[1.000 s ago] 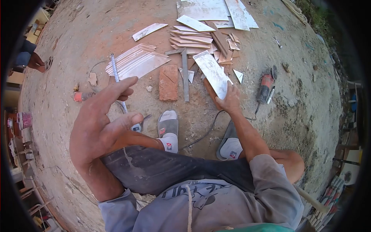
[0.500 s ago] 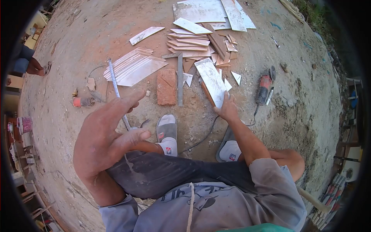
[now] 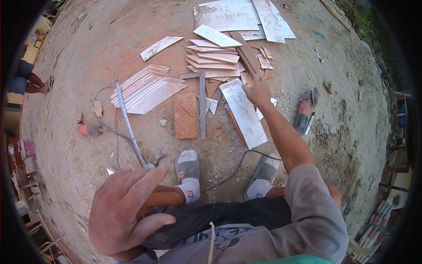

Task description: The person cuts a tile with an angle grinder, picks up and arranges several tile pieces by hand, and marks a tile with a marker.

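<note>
My left hand (image 3: 127, 207) is raised close to the camera at the lower left, thumb apart from the fingers, holding nothing. My right hand (image 3: 258, 93) reaches to the upper right edge of a white tile strip (image 3: 244, 115), with fingers extended; whether it touches the tile is unclear. Under that strip's left side a brown piece shows. Left of it stand a metal square (image 3: 202, 108) and a red brick (image 3: 186, 116), both flat on the ground. Beyond my right hand lie a stack of cut tiles (image 3: 213, 57) and small offcuts (image 3: 266, 55).
Fanned tile strips (image 3: 151, 90) and an extended tape measure (image 3: 125, 116) are at left, near a red power tool (image 3: 90, 130). An angle grinder (image 3: 304, 112) and a marker (image 3: 309, 123) lie right. Large tiles (image 3: 226, 16) are at the top. A person's legs (image 3: 34, 81) show far left.
My right hand has moved from the tile strip's near end to its far end. My left hand appears lower. The ground items have shifted slightly downward in view.
</note>
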Motion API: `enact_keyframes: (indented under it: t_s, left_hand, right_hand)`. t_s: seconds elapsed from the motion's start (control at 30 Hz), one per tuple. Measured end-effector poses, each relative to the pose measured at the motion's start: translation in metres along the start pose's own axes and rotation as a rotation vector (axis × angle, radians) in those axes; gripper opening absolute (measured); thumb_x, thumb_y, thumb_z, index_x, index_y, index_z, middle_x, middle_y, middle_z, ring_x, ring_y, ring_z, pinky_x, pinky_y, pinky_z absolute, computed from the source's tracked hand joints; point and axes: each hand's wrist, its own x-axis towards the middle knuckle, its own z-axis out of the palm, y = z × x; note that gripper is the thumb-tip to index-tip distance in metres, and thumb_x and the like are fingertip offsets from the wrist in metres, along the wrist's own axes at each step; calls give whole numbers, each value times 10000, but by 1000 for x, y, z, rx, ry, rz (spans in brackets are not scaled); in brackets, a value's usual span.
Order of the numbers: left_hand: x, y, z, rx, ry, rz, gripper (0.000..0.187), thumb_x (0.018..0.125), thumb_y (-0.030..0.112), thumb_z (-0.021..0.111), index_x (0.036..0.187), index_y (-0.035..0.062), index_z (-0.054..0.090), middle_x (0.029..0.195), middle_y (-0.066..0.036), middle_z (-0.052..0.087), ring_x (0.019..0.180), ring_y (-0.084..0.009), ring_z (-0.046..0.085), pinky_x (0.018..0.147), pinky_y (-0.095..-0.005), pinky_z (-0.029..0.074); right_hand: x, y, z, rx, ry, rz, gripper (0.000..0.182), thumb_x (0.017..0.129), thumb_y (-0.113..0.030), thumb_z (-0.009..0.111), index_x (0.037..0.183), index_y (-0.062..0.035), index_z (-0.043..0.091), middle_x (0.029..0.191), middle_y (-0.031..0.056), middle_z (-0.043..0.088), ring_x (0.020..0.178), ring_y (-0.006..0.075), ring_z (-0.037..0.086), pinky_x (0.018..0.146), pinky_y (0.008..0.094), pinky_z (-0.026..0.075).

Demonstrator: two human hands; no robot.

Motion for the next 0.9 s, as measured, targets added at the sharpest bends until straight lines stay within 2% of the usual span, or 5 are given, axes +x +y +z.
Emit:
enact_keyframes:
  t_s: [0.37, 0.47, 0.53, 0.8, 0.9]
  left_hand:
    - [59, -46, -5, -96, -167, -362, 544, 863, 310, 725, 1266, -26, 582, 1147, -182, 653, 996, -366, 639, 850, -421, 501]
    - [59, -55, 0, -196, -208, -466, 847, 721, 531, 759, 1281, -67, 548, 1047, -252, 657, 957, -374, 658, 858, -434, 508]
    - [57, -57, -5, -184, -340, -405, 741, 851, 377, 714, 1419, -11, 438, 1310, -199, 575, 1137, -381, 588, 954, -433, 460]
    - [20, -25, 5, -89, -71, -330, 884, 761, 571, 712, 1312, -91, 515, 1042, -242, 653, 972, -344, 656, 859, -405, 505]
    - [18, -17, 7, -91, -37, -78, 760, 754, 402, 758, 1334, -28, 521, 1092, -221, 648, 994, -355, 640, 855, -424, 489]
  right_hand:
    - [217, -91, 56, -349, 141, -205, 788, 784, -545, 712, 1307, 17, 533, 1360, 213, 496, 1301, 355, 433, 1059, 456, 382]
    - [225, -98, 52, -393, 25, -189, 757, 791, -532, 711, 1291, 15, 556, 1380, 206, 485, 1305, 347, 437, 1045, 434, 404]
    - [230, -97, 42, -419, 65, -218, 744, 757, -524, 728, 1241, 26, 598, 1320, 222, 552, 1241, 336, 520, 992, 420, 459]
    - [98, -31, -28, 27, -96, -31, 883, 634, -597, 752, 1220, 47, 607, 1186, 269, 610, 1099, 383, 597, 901, 446, 502]
    - [-17, 1, -10, 60, 226, 13, 865, 634, -558, 791, 1189, 76, 594, 1129, 249, 570, 1062, 389, 556, 913, 439, 469]
